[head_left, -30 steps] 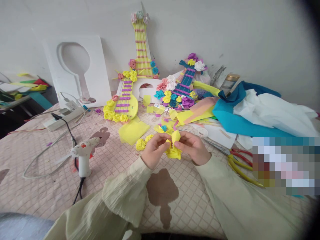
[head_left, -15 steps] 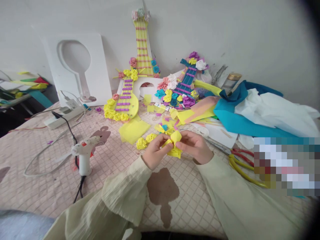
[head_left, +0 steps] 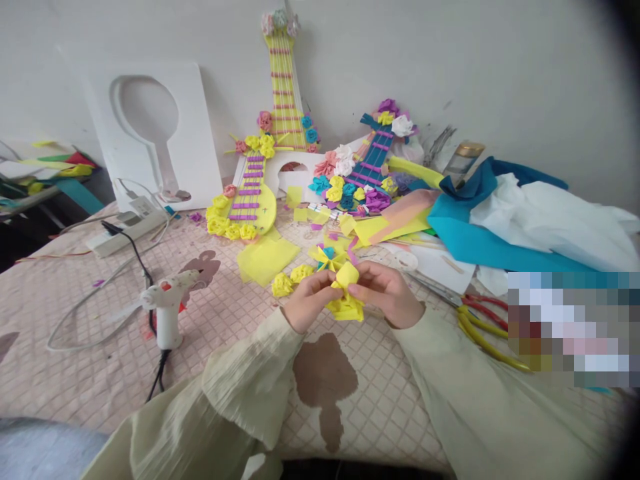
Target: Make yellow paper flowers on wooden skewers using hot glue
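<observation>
A folded piece of yellow paper is pinched between both hands above the middle of the table. My left hand grips its left side, thumb and fingers pressed together. On the right side, my right hand holds it the same way, thumb in front. Crumpled yellow folds hang below the fingertips. Just left of my left hand lie yellow paper flowers, and behind them a stack of yellow sheets.
A white glue gun with its cable stands at the left, near a power strip. Decorated paper guitars lean at the back. Scissors with yellow and red handles and blue cloth-like sheets lie at the right.
The upper part of the yellow paper has turned and looks rounder, and more crumpled paper shows below the fingers. Both hands keep their grip. The view has shifted slightly.
</observation>
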A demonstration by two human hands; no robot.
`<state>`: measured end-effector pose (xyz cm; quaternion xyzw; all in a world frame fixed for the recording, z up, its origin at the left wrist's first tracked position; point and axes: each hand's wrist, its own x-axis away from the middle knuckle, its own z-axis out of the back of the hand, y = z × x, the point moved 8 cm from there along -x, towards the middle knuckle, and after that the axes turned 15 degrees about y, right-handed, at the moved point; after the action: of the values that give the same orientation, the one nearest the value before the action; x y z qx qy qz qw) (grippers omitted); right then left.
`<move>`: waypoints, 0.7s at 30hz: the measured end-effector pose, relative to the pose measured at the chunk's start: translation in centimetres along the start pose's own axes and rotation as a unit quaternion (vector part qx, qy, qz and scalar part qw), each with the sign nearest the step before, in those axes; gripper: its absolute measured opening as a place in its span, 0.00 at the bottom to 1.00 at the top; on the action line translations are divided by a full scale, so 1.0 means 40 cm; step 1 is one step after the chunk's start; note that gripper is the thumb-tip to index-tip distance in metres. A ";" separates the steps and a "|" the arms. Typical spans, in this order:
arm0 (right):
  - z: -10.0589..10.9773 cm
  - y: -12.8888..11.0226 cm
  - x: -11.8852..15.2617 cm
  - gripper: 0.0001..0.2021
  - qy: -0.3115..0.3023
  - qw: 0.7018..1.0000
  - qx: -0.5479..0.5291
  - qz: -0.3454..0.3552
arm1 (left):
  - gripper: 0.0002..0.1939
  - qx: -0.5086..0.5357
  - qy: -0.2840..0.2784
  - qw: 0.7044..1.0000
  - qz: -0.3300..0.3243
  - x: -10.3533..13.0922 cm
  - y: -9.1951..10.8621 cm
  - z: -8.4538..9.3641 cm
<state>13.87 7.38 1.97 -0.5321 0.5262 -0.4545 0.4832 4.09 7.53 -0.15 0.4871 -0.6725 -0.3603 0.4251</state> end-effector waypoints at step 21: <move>0.017 0.012 -0.009 0.06 0.015 0.999 -0.052 0.005 | 0.09 0.081 0.027 0.996 0.024 0.010 0.006 0.000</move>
<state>14.48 7.78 1.43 -0.5470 0.5592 -0.4316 0.4493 3.94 7.19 0.17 0.5130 -0.6994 -0.2811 0.4106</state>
